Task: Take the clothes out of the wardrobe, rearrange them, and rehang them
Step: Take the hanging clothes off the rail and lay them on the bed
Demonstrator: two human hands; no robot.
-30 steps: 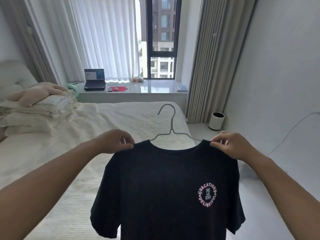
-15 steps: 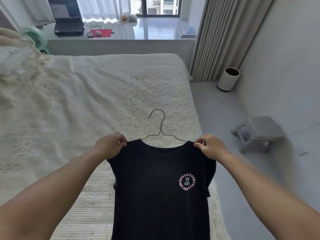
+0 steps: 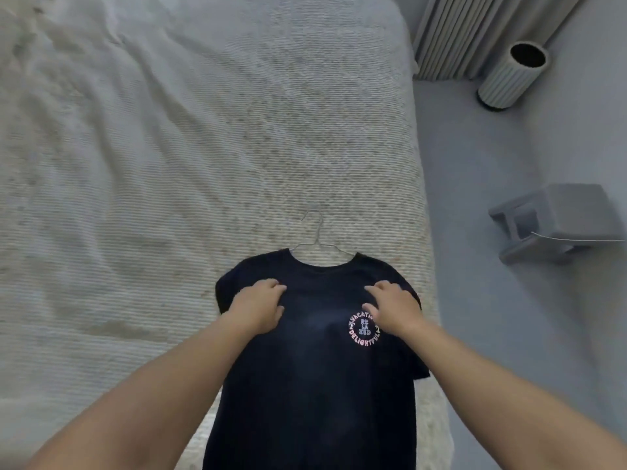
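Bed (image 3: 169, 164) with ribbed pale cover, bearing near its right edge a black T-shirt (image 3: 312, 385) laid flat, front up — wire hanger (image 3: 317, 244) hook protruding from the collar — left hand (image 3: 259, 307) and right hand (image 3: 390, 307) resting on its chest, fingers loosely spread, gripping nothing.

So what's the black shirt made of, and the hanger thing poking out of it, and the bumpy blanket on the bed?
The black T-shirt looks like soft, matte knit cloth, probably cotton: it lies limp and creases. The hanger seems to be thin wire, likely metal: a slim grey line bent into a hook. The bed cover looks like pale woven or knitted fabric, with fine ridges running across it and loose wrinkles.
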